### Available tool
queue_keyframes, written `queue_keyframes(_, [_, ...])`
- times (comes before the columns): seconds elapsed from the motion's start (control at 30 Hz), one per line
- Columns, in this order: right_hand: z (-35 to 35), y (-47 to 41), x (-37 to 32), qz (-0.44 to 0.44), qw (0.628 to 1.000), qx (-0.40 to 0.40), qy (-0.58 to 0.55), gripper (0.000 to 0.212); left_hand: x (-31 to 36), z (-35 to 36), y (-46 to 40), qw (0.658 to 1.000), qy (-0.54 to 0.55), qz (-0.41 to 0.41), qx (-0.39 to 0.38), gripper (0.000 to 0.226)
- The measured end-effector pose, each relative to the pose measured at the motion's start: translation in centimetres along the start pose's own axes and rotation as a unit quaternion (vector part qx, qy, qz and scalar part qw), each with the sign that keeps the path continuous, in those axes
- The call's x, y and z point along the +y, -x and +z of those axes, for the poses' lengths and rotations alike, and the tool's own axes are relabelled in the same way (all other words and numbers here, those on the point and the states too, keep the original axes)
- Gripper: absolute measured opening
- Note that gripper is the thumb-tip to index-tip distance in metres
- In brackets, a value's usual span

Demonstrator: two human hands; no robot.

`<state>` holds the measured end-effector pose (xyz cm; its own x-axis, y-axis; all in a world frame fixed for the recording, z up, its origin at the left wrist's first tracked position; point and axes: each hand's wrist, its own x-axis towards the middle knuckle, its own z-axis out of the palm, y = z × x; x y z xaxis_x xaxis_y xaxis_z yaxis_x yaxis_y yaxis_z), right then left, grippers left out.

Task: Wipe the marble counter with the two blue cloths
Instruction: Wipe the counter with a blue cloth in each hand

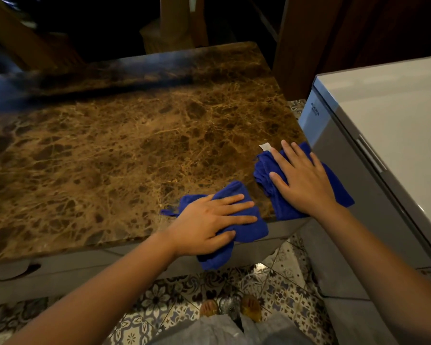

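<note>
Head view: left hand (209, 217) flat, fingers spread, pressing one blue cloth (249, 232) that hangs over the marble desk's (110, 145) near edge. Right hand (301, 180) flat on other blue cloth (266, 178) at the desk's right corner, beside a grey chest freezer (383, 125); neither grip closed.

Single head-worn wide-angle view, no second camera to overlap with. It looked forward and steeply down from standing height over the near edge of the marble worktop (115, 145). Worktop filled the middle and left of frame, far edge dark at top. Both forearms entered from the bottom corners, left hand (209, 220) and right hand (301, 180) close to the lens at lower right centre. Patterned floor tiles (159, 297) and the person's feet (230, 308) showed straight below. White appliance (383, 125) cropped at right edge. Strong barrel distortion bent the edges.
</note>
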<state>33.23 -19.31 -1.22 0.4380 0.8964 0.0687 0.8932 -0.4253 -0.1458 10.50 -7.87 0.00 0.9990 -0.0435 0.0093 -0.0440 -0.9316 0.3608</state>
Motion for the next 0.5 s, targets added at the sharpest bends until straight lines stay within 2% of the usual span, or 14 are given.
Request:
queue_keyframes(0.1, [0.0, 0.0, 0.0, -0.001, 1.000, -0.003, -0.007, 0.063, -1.1, 0.0, 4.0, 1.000, 0.008, 0.003, 0.022, 0.037])
queue_keyframes(0.2, [0.0, -0.1, 0.0, 0.002, 1.000, -0.008, -0.008, 0.062, -2.1, -0.3, 7.9, 0.998, 0.012, -0.032, 0.058, 0.034])
queue_keyframes(0.37, [-0.1, 0.0, 0.0, 0.002, 1.000, -0.007, -0.009, 0.064, -2.3, -0.2, 9.8, 0.989, 0.027, -0.065, 0.133, 0.038])
queue_keyframes(0.43, [-0.1, 0.0, 0.0, 0.003, 1.000, -0.008, -0.008, 0.064, -2.6, -0.2, 9.5, 0.973, 0.046, -0.134, 0.183, 0.038])
queue_keyframes(0.5, [0.0, 0.0, 0.0, 0.004, 1.000, -0.009, -0.008, 0.063, -3.1, -0.6, 8.5, 0.960, 0.008, -0.229, 0.163, 0.050])
